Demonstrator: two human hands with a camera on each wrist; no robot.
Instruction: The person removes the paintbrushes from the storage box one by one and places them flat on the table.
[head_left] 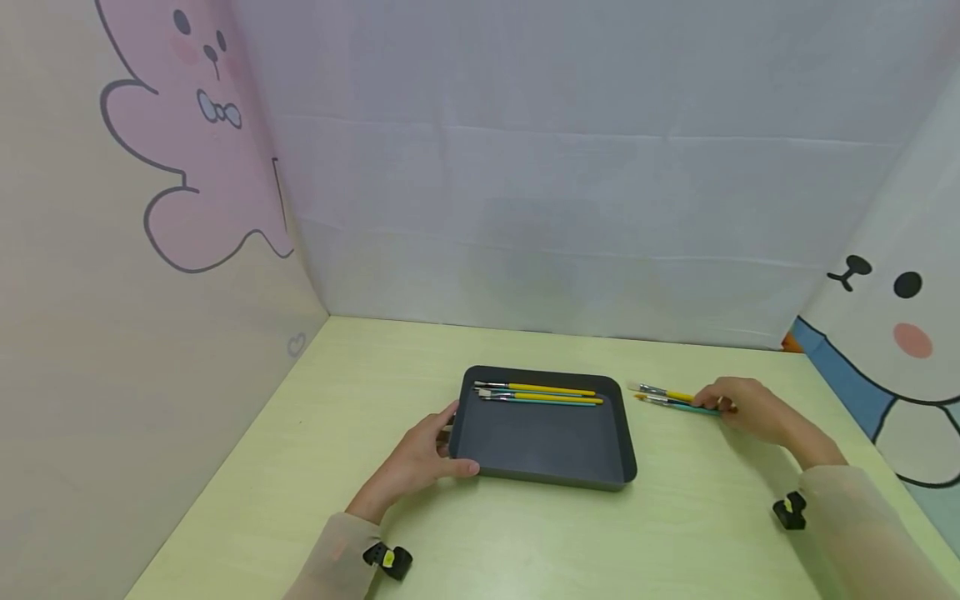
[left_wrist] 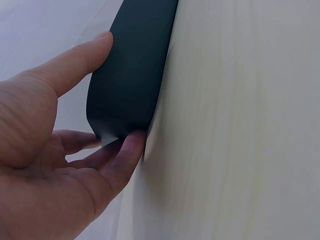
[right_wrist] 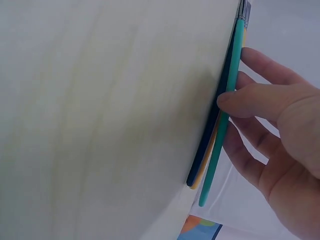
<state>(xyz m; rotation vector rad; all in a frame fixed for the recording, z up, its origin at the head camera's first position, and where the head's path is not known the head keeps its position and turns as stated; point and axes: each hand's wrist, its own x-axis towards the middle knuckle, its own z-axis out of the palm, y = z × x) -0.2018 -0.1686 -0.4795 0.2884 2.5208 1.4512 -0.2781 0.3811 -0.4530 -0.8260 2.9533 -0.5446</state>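
Observation:
A dark grey rectangular tray (head_left: 543, 442) lies on the table with several thin paintbrushes (head_left: 555, 389) along its far side, their handles yellow and teal. At its near left corner my left hand (head_left: 416, 458) holds the tray, thumb at the near edge and fingers curled around the side. To the right of the tray my right hand (head_left: 753, 410) pinches a teal paintbrush (right_wrist: 214, 155) between thumb and fingers. Close against it are a dark blue paintbrush (right_wrist: 201, 150) and a yellow one (right_wrist: 199, 174); whether the fingers grip these too is unclear. Their bristle ends point toward the tray.
The pale wooden table (head_left: 540, 542) meets a white cloth wall (head_left: 562, 208) at the back. Side panels with cartoon bears stand left and right, the pink bear (head_left: 187, 150) on the left. A small black device sits on each sleeve cuff.

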